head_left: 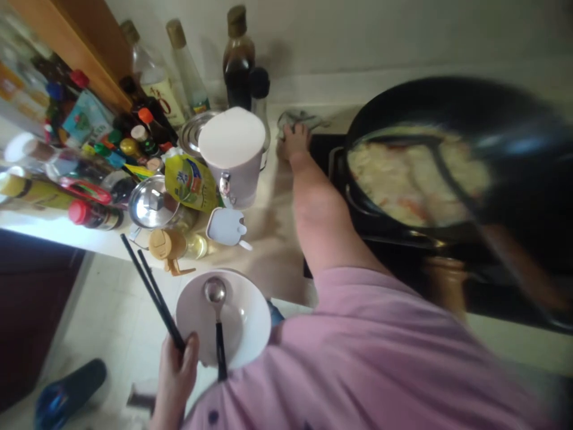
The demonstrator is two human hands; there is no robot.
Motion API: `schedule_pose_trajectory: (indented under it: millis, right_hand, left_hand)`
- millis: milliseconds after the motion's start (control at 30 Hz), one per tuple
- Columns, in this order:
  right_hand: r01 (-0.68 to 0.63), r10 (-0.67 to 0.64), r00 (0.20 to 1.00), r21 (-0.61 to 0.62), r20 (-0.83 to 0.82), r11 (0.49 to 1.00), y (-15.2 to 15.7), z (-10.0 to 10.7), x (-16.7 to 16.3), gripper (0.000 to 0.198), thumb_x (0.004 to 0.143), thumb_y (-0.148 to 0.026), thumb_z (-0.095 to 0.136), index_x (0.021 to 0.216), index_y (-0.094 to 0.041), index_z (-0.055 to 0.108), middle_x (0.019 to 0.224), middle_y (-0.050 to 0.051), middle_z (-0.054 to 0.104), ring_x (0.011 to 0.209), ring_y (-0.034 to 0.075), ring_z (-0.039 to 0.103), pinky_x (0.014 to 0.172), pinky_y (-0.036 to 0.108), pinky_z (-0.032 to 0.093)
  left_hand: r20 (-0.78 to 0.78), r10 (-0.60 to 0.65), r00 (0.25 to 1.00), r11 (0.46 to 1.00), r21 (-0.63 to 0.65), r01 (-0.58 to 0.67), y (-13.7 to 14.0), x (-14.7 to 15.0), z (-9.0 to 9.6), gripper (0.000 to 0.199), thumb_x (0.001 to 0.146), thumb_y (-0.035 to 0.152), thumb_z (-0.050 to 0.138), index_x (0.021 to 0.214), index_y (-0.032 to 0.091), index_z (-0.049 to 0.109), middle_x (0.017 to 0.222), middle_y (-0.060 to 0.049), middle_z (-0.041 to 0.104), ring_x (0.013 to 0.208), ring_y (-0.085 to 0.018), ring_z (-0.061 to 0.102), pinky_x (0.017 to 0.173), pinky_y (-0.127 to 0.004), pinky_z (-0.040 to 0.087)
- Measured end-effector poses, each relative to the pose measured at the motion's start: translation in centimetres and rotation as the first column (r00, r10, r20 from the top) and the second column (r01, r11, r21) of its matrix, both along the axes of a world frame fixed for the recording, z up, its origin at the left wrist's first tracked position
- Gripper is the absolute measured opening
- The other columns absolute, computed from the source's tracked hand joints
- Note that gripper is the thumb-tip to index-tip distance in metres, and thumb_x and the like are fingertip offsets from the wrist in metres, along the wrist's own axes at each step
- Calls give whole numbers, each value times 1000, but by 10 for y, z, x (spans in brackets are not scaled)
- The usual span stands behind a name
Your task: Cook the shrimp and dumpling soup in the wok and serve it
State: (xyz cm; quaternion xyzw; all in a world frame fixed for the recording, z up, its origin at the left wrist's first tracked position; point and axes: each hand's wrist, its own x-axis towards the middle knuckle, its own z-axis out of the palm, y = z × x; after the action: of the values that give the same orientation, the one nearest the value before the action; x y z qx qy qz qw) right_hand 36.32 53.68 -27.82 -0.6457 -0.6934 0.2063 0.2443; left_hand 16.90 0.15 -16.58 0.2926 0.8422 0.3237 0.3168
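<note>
Black chopsticks [154, 292] stick up from my left hand [176, 370], whose fingers are closed around them. That same hand is at the rim of a white bowl [250, 325] and appears to hold it too. Inside the bowl rests a metal spoon [215, 292] with a black handle. My right hand [296, 140] reaches forward to the back of the counter, its bent fingers pressing down on a crumpled grey cloth [286, 119]. The cloth lies between the bottles and the stove, against the wall; part of it is under the hand.
Right of my arm, a black wok [403, 101] of pale food sits on the stove, with a spatula [465, 197] in it. To the left stand a lidded white container [237, 173], a yellow pouch [192, 182], an oil jug [168, 245], a dark sauce bottle [239, 65] and several other bottles.
</note>
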Motion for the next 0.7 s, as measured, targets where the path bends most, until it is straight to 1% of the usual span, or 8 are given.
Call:
schedule_pose_trajectory:
  millis: [100,200,267,367,500,567,633,700]
  right_hand:
    - [-86,86,995,-5,58,996,-18,-8,1,45,102,-25,49,140,-2,44,149,20,37,134,23,25,117,52,14]
    - [-121,122,990,-12,77,993,-61,-6,-2,45,104,-32,43,140,-4,46,146,17,40,130,22,26,115,46,15]
    - [-99,100,990,-15,102,995,-105,-2,-6,46,105,-35,39,140,-6,48,144,17,41,127,24,26,110,46,19]
    - [-54,59,982,-33,178,998,-183,3,-15,43,103,-33,38,136,-12,55,140,17,46,123,29,30,101,49,25]
    - [-36,38,970,-12,240,999,-290,-2,-34,42,98,-42,45,130,-19,62,135,17,50,116,35,37,94,53,30]
    - [-70,72,969,-17,238,997,-337,-8,-48,46,95,-47,51,132,-22,62,134,18,50,114,37,40,91,52,33]
    - [-182,184,956,-28,230,983,-376,-13,-61,42,94,-47,52,129,-26,64,128,17,53,111,36,42,89,51,35]
    - [-306,305,923,-31,236,951,-403,-16,-67,36,96,-41,50,126,-29,65,122,15,56,109,33,44,89,49,36]
  left_hand:
    - [56,3,998,1000,11,-4,5,-2,5,24,75,41,63,81,18,58,53,2,55,45,-15,52,40,-23,42]
    - [103,16,995,999,40,-21,3,-10,7,21,76,38,61,83,18,56,54,4,53,44,-12,49,40,-21,40]
    - [128,13,992,998,59,-21,-1,-19,4,20,76,35,61,84,18,55,53,5,51,43,-11,48,39,-19,38]
    - [156,-17,988,994,106,0,-9,-37,-4,19,74,34,61,82,18,54,53,5,52,42,-10,48,39,-19,37]
    - [151,-80,985,990,127,61,-14,-59,-8,17,72,33,60,76,18,53,51,6,50,39,-9,45,37,-18,34]
    - [147,-135,980,985,127,116,-14,-65,-5,15,72,31,59,75,18,53,50,6,50,39,-9,46,37,-18,35]
    - [140,-184,973,978,129,166,-12,-67,-2,13,71,30,58,74,18,53,49,6,51,40,-9,48,38,-18,36]
    - [120,-211,970,971,137,194,-9,-66,0,11,70,29,57,73,19,53,47,6,52,39,-10,49,37,-19,36]
